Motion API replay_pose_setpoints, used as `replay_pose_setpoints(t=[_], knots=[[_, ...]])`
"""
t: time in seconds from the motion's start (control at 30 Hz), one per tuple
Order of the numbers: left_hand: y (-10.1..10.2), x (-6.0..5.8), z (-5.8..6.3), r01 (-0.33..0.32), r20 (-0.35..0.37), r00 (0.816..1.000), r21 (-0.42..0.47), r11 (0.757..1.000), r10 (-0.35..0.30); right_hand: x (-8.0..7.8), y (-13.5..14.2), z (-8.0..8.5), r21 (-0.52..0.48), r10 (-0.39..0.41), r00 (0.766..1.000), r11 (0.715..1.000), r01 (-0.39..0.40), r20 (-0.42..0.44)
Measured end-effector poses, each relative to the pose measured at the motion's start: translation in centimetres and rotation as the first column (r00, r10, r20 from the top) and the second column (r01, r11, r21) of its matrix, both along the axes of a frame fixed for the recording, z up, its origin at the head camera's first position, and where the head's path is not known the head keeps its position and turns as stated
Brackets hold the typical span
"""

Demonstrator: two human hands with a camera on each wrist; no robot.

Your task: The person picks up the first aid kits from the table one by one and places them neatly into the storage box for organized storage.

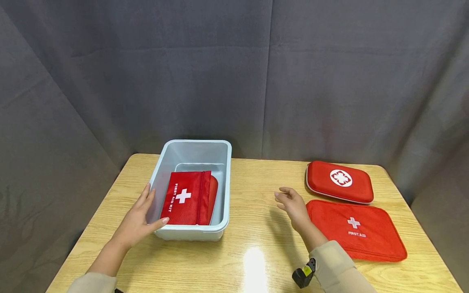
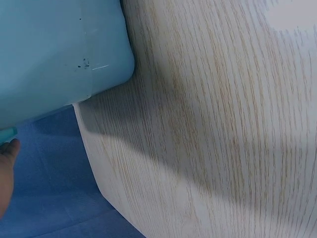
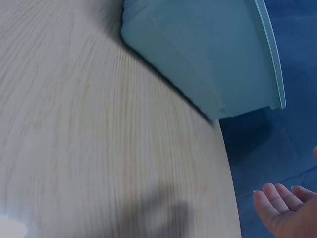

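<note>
A light grey-blue plastic bin [image 1: 226, 191] stands on the left half of the table. Inside lies a red first aid pouch [image 1: 187, 203] with a white cross, partly covering another red case [image 1: 213, 191]. My left hand [image 1: 137, 221] is at the bin's near left corner, fingers spread along its outer side and thumb by the front rim. To the right of the bin, my right hand [image 1: 294, 207] hovers over the table with loosely bent fingers, holding nothing. The right wrist view shows that hand [image 3: 292, 213] palm up beyond the bin's outer wall [image 3: 213, 54].
At the right lie a hard red case [image 1: 318, 179] with a white round emblem and, nearer, a flat red first aid bag [image 1: 373, 217]. The right forearm overlaps the bag's left edge. A grey curtain [image 1: 234, 81] hangs behind the wooden table [image 1: 253, 195].
</note>
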State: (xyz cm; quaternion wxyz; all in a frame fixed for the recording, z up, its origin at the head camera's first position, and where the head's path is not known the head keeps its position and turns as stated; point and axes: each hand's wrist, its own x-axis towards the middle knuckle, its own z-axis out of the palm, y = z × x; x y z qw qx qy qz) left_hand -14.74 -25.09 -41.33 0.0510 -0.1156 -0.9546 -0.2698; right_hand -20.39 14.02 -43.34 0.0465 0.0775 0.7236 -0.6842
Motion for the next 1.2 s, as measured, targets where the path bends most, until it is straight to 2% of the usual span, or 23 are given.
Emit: replay_pose_setpoints(t=[0.23,0.37,0.6,0.67,0.7,0.93,1.2], knots=[[0.1,0.0,-0.1,0.003,-0.004,1.0,0.009,1.0,-0.003,0.8,1.4,-0.3,0.042,-0.018,1.0,0.999,0.018,0.008],[0.1,0.1,-0.1,0.001,-0.003,1.0,0.009,1.0,-0.001,0.9,2.3,-1.4,0.054,-0.031,0.999,0.998,0.032,-0.015],[0.1,0.1,0.1,0.0,-0.004,1.0,0.009,1.0,0.0,-0.9,5.9,-8.1,-0.008,-0.046,0.997,0.999,0.046,-0.059],[0.1,0.1,0.1,0.002,-0.005,1.0,0.009,1.0,-0.002,-0.8,6.6,-8.7,-0.005,-0.031,0.998,1.0,0.03,-0.063],[0.1,0.1,0.0,0.002,-0.005,1.0,0.008,1.0,-0.002,-0.8,6.9,-8.9,0.006,-0.05,0.997,0.999,0.051,-0.051],[0.1,0.1,0.1,0.0,0.0,1.0,0.012,1.0,0.0,0.4,7.9,-7.5,-0.014,-0.124,0.992,0.992,0.124,-0.013],[0.1,0.0,0.0,-0.005,0.006,1.0,0.017,1.0,0.005,1.2,9.0,-7.3,-0.005,-0.192,0.98,0.981,0.193,0.059]])
